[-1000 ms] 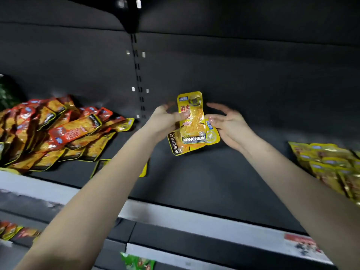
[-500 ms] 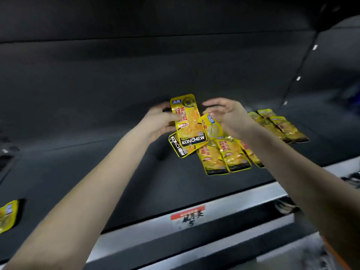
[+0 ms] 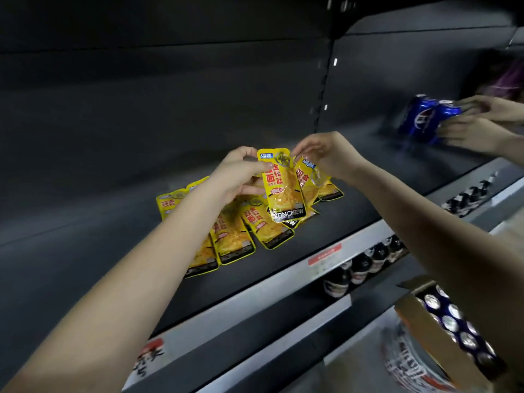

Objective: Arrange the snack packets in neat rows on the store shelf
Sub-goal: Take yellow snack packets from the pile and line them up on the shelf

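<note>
My left hand (image 3: 241, 177) grips a small bunch of yellow KONCHEW snack packets (image 3: 282, 188), held upright above the dark shelf (image 3: 85, 273). My right hand (image 3: 326, 156) pinches the top of a second yellow packet (image 3: 307, 180) just behind the front one. Under and to the left of my hands, several yellow packets (image 3: 235, 236) lie flat in a rough row on the shelf, partly hidden by my left forearm. Another packet (image 3: 330, 191) lies to the right of them.
Another person's two hands (image 3: 476, 123) hold blue cans (image 3: 425, 117) on the shelf at the far right. A price label (image 3: 324, 255) sits on the shelf's front rail. Dark bottles (image 3: 365, 265) stand on the shelf below. An open carton of cans (image 3: 453, 321) is at the lower right.
The view has swung right along the shelf. My hands carried the held packets over the row of yellow packets, and my right hand now pinches a packet top. Another person's hands with cans appeared.
</note>
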